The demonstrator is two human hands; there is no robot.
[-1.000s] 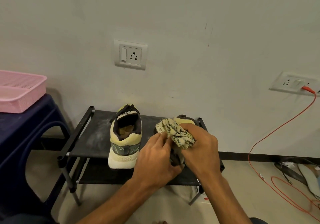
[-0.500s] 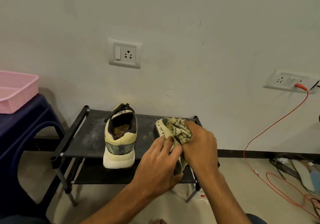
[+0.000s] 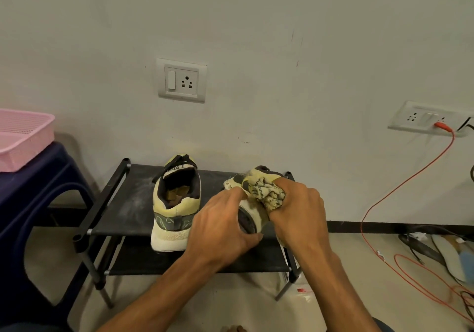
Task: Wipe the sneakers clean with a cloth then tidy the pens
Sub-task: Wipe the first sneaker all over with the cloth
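Note:
Two pale yellow sneakers are on the top shelf of a black shoe rack (image 3: 123,213). The left sneaker (image 3: 175,203) stands upright with its heel toward me. The right sneaker (image 3: 247,211) is tipped on its side, sole facing left, and my left hand (image 3: 220,226) grips it around the heel end. My right hand (image 3: 298,211) holds a bunched yellowish patterned cloth (image 3: 266,190) against the sneaker's upper. Much of that sneaker is hidden behind both hands. No pens are in view.
A pink plastic basket (image 3: 23,137) sits on a dark blue stool (image 3: 38,193) at left. Wall sockets are behind and at right, with an orange cable (image 3: 400,185) trailing to the floor among other cables and an insole at right.
The right hand and cloth have slid along the sneaker's upper, toward its far end. The left hand keeps its hold. The view has shifted slightly.

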